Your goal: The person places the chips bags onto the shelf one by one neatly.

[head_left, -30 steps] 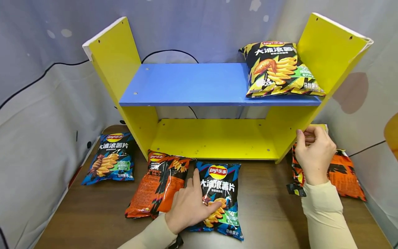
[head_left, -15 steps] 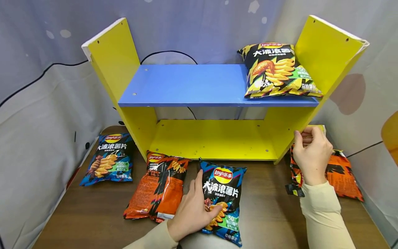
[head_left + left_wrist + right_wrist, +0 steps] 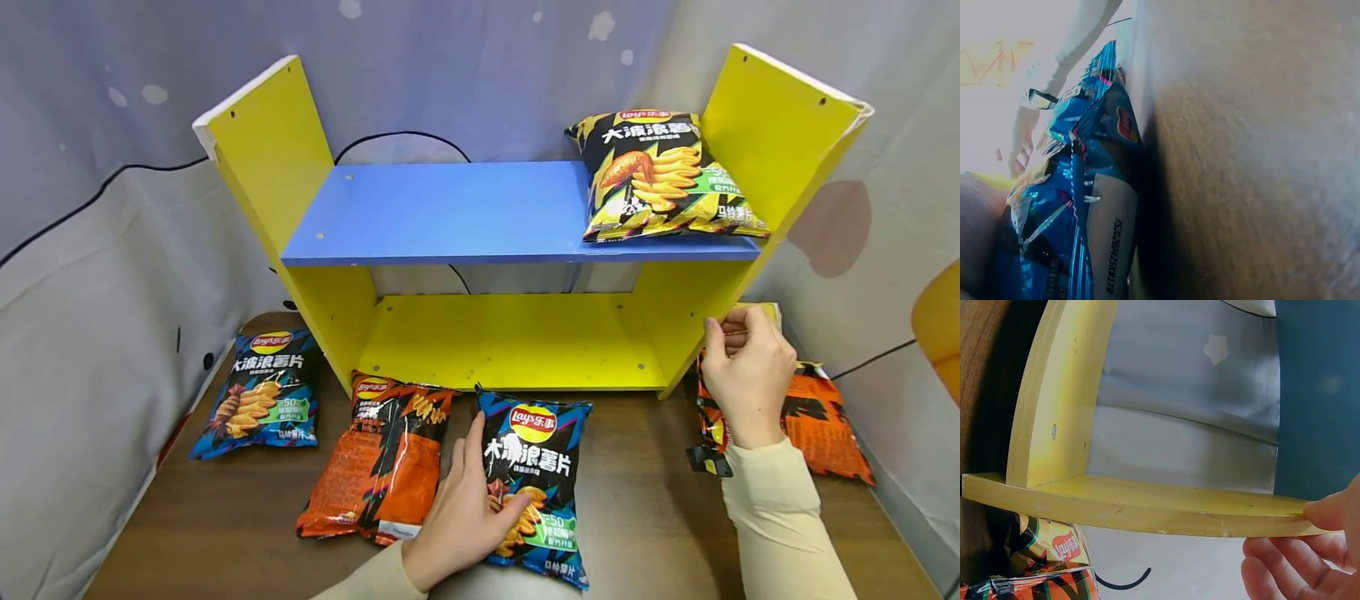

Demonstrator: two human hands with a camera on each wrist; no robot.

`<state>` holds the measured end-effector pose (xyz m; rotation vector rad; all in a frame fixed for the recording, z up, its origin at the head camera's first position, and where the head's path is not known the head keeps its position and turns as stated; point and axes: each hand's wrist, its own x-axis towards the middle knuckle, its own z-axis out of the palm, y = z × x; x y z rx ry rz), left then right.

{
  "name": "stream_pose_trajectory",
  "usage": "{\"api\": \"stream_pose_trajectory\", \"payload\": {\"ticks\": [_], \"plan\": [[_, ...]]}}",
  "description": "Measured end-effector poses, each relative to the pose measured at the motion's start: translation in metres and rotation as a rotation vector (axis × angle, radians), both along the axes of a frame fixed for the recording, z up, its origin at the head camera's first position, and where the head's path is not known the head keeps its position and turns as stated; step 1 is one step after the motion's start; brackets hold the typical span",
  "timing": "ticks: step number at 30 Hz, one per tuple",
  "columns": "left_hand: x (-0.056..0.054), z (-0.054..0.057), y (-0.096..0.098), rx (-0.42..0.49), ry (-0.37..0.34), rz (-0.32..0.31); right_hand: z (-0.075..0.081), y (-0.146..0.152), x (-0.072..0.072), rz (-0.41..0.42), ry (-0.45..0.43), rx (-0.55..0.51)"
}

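In the head view my left hand (image 3: 461, 512) lies against the left side of a blue-and-black Lay's chip bag (image 3: 532, 475), fingers straight along its edge and thumb over its front. The left wrist view shows that blue bag (image 3: 1085, 169) close up, by the wooden tabletop (image 3: 1241, 156). My right hand (image 3: 750, 375) grips the front edge of the yellow-and-blue shelf's (image 3: 450, 212) right side panel. In the right wrist view, the right hand's thumb (image 3: 1329, 511) lies on the panel's inner face and the fingers curl behind its outer face.
An orange chip bag (image 3: 375, 458) lies left of my left hand, and another blue one (image 3: 262, 392) farther left. A black-and-yellow bag (image 3: 652, 179) sits on the upper shelf's right end. More orange packaging (image 3: 825, 425) lies behind my right forearm. The lower yellow board (image 3: 487, 342) spans the shelf.
The blue bag under my left hand has shifted slightly right, away from the orange bag, and tilted; the hand moved along with it. My right hand has kept its grip on the panel.
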<state>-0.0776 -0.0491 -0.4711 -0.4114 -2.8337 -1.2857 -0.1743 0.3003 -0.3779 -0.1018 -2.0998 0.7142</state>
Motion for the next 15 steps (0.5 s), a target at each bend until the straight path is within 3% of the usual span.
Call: {"api": "stream_pose_trajectory", "payload": {"ticks": [9, 15], "plan": [[-0.0018, 0.0015, -0.0010, 0.075, 0.032, 0.032, 0.0010, -0.0010, 0.0001, 0.001, 0.002, 0.005], [-0.0014, 0.0095, -0.0038, 0.152, 0.088, 0.042, 0.0021, -0.0009, 0.0009, 0.002, -0.009, -0.001]]}}
